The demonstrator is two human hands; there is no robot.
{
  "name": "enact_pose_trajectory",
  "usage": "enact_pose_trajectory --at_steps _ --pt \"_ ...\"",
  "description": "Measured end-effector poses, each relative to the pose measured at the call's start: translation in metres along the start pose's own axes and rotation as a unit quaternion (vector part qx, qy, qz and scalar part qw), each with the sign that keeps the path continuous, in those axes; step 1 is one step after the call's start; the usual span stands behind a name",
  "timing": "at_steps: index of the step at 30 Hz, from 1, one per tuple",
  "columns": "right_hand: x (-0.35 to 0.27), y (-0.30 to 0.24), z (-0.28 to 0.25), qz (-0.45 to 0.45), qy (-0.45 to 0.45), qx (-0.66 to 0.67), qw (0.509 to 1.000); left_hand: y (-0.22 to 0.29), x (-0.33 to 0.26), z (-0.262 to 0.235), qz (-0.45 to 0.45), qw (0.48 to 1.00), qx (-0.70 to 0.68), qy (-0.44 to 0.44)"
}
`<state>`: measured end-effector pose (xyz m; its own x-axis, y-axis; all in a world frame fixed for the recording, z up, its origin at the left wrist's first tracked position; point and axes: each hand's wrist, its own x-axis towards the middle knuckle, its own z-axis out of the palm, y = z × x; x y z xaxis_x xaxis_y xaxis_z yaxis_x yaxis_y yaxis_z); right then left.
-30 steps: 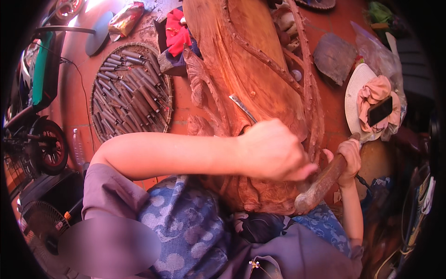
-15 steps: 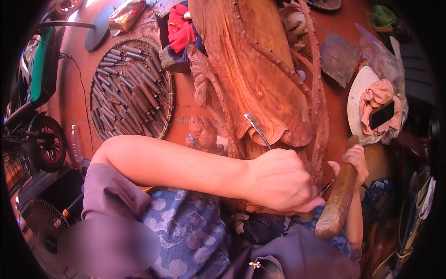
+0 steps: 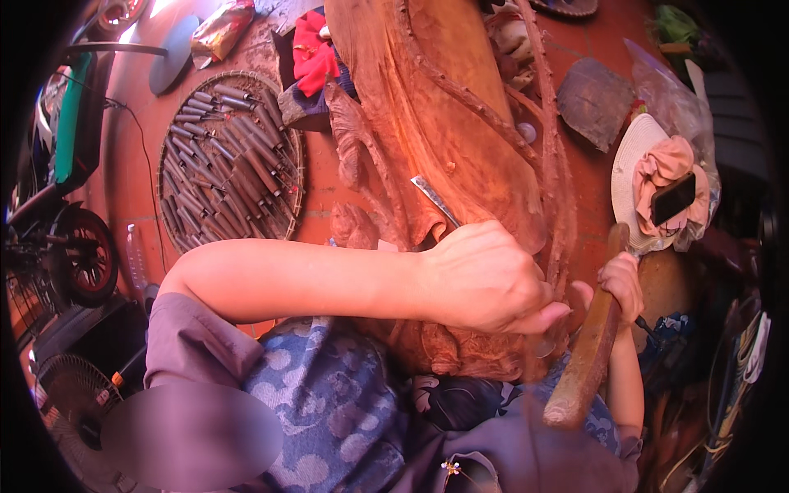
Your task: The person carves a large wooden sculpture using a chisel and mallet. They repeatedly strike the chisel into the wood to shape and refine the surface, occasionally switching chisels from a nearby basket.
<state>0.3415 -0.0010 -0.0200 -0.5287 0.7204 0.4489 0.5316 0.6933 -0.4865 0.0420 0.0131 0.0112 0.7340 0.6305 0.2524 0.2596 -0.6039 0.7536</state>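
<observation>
My left hand is closed in a fist around a chisel, whose metal blade sticks out past the thumb side toward the far left. Its handle is hidden in the fist. Below the blade lies a large reddish-brown wood carving with flowing folds and branch-like strands; whether the tip touches it I cannot tell. On the right, my right hand grips a wooden mallet, a thick club-like piece slanting down toward my lap. The mallet is apart from the chisel.
A round woven tray of several carving tools sits on the tiled floor at left. A white hat with a pink cloth and a phone lies at right. A fan stands near left, a wheel beyond it.
My left hand and the chisel have moved a little farther away and to the left over the carving. My right hand and the mallet have shifted slightly left and nearer; both grips are unchanged.
</observation>
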Motion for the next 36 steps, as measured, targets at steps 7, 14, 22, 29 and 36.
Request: enact_pose_trajectory --at_steps 7,14,22,29,36 --pt "0.001 0.003 -0.004 -0.025 0.012 0.017 0.999 -0.004 -0.002 -0.002 0.009 1.000 -0.010 0.001" --pt "0.005 0.009 -0.005 -0.054 0.021 0.029 0.998 -0.006 -0.003 -0.003 0.018 1.000 -0.010 -0.005" --pt "0.012 0.012 -0.003 -0.076 0.039 0.018 0.996 -0.007 -0.004 -0.004 0.024 1.000 0.001 -0.006" --pt "0.018 0.008 -0.008 -0.103 0.009 -0.010 0.995 -0.014 -0.007 0.000 0.036 0.999 0.005 -0.005" --pt "0.022 0.014 -0.008 -0.098 0.003 -0.056 0.994 -0.016 -0.008 -0.009 0.031 0.998 0.040 -0.023"
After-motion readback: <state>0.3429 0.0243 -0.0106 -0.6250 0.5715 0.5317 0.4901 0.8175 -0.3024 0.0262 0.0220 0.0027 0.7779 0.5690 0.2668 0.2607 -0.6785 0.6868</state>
